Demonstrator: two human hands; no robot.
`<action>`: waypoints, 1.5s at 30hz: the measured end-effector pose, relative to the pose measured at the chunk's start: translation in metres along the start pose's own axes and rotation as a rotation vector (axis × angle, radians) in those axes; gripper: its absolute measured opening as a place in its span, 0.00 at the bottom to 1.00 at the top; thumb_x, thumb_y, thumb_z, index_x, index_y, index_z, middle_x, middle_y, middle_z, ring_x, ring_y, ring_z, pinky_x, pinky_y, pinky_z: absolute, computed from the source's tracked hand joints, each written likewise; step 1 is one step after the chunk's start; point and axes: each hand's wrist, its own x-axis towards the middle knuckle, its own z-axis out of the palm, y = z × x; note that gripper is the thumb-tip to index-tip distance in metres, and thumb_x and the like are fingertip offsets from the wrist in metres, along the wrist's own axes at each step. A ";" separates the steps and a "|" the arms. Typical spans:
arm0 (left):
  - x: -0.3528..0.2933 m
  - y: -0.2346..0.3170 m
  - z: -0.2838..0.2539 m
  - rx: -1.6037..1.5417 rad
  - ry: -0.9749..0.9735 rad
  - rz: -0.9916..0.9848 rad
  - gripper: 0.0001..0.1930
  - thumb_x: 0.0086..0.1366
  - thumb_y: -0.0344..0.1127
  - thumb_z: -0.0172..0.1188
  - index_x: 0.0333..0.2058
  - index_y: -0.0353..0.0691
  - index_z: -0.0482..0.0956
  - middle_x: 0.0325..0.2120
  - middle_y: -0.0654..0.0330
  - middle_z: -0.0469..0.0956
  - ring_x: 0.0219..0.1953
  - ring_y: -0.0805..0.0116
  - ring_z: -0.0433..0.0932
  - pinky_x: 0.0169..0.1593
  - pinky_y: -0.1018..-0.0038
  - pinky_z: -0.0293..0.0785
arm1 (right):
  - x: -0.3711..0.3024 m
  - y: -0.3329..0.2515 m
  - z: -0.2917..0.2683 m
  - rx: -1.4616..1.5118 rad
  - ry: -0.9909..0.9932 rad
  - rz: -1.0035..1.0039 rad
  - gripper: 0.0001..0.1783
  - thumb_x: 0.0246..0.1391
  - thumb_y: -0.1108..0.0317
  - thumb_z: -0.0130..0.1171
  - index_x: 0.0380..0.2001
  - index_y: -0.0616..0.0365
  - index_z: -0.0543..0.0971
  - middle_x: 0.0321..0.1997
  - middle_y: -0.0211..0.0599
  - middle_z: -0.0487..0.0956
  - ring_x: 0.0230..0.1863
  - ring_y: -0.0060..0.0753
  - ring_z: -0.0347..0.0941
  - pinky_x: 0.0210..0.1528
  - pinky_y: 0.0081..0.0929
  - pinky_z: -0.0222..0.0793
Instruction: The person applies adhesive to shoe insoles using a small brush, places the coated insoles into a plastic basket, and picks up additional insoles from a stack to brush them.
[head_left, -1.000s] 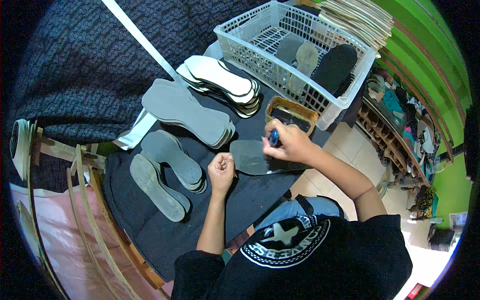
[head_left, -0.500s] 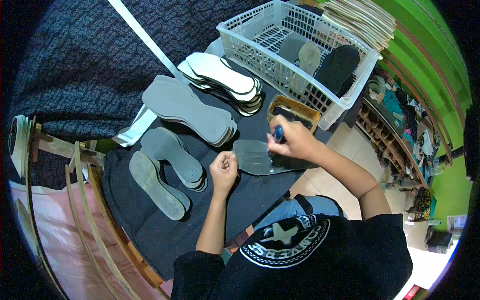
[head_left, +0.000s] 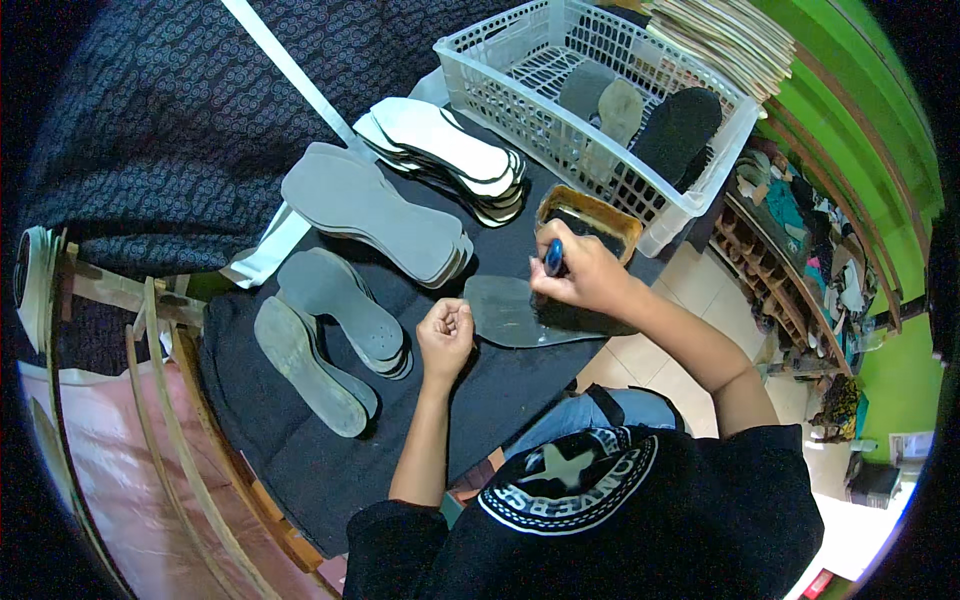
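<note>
A dark grey insole (head_left: pixel 500 313) lies across the table's near right edge, with wet-looking streaks on its surface. At its left end my left hand (head_left: pixel 445 335) is closed, fingers curled and thumb against the insole's edge. Over the middle of the insole, my right hand (head_left: pixel 585 272) grips a blue-handled tool (head_left: pixel 554 256) held upright; its lower end is hidden by the fingers. Just beyond that hand sits a yellow-brown tub (head_left: pixel 622 216) with dark contents and a stained rim.
Stacks of grey insoles (head_left: pixel 370 210), white insoles (head_left: pixel 440 140) and smaller grey soles (head_left: pixel 310 365) lie on the black-covered table (head_left: pixel 440 420). A white plastic crate (head_left: pixel 600 165) holding several soles stands behind the tub. A cluttered shelf (head_left: pixel 770 260) is at the right.
My right hand has shifted slightly left and up over the insole, the blue-handled tool still in it. My left hand keeps its place at the edge. The whole view has shifted slightly.
</note>
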 end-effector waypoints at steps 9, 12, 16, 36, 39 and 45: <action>-0.001 0.003 -0.002 -0.041 -0.026 -0.094 0.03 0.55 0.26 0.48 0.24 0.32 0.69 0.16 0.69 0.67 0.15 0.88 0.62 0.17 0.90 0.58 | 0.020 -0.005 0.018 0.085 0.089 -0.134 0.15 0.36 0.71 0.58 0.25 0.58 0.63 0.15 0.37 0.66 0.14 0.36 0.67 0.17 0.25 0.61; 0.000 0.002 -0.002 -0.039 -0.007 -0.090 0.03 0.55 0.26 0.49 0.24 0.33 0.68 0.15 0.69 0.67 0.14 0.87 0.63 0.17 0.90 0.59 | 0.010 0.004 0.018 -0.092 0.109 -0.289 0.15 0.36 0.71 0.59 0.25 0.57 0.62 0.15 0.37 0.66 0.14 0.37 0.66 0.16 0.26 0.61; 0.001 0.005 -0.002 -0.037 -0.006 -0.127 0.07 0.57 0.31 0.48 0.24 0.35 0.67 0.11 0.68 0.65 0.09 0.84 0.60 0.12 0.87 0.57 | 0.007 0.001 0.001 -0.070 0.049 -0.157 0.14 0.37 0.71 0.59 0.24 0.57 0.63 0.15 0.36 0.66 0.14 0.33 0.66 0.16 0.24 0.61; 0.004 0.005 -0.005 -0.045 -0.064 -0.181 0.09 0.56 0.28 0.48 0.18 0.38 0.63 0.10 0.68 0.65 0.10 0.85 0.61 0.13 0.88 0.56 | -0.007 -0.008 0.021 0.175 0.502 -0.031 0.19 0.32 0.62 0.65 0.14 0.58 0.65 0.11 0.32 0.65 0.11 0.22 0.63 0.13 0.18 0.57; 0.004 0.006 -0.003 -0.023 -0.072 -0.137 0.11 0.56 0.29 0.49 0.16 0.40 0.63 0.09 0.69 0.64 0.09 0.86 0.60 0.13 0.88 0.54 | -0.005 -0.005 0.035 0.194 0.507 0.001 0.18 0.33 0.64 0.65 0.14 0.58 0.64 0.11 0.32 0.64 0.11 0.22 0.61 0.13 0.18 0.57; 0.004 0.012 0.002 0.084 -0.037 -0.143 0.17 0.56 0.32 0.51 0.10 0.41 0.60 0.08 0.71 0.62 0.10 0.87 0.57 0.13 0.87 0.49 | -0.022 -0.007 0.029 0.210 0.538 0.124 0.15 0.35 0.68 0.63 0.14 0.57 0.65 0.11 0.32 0.65 0.12 0.18 0.60 0.14 0.17 0.57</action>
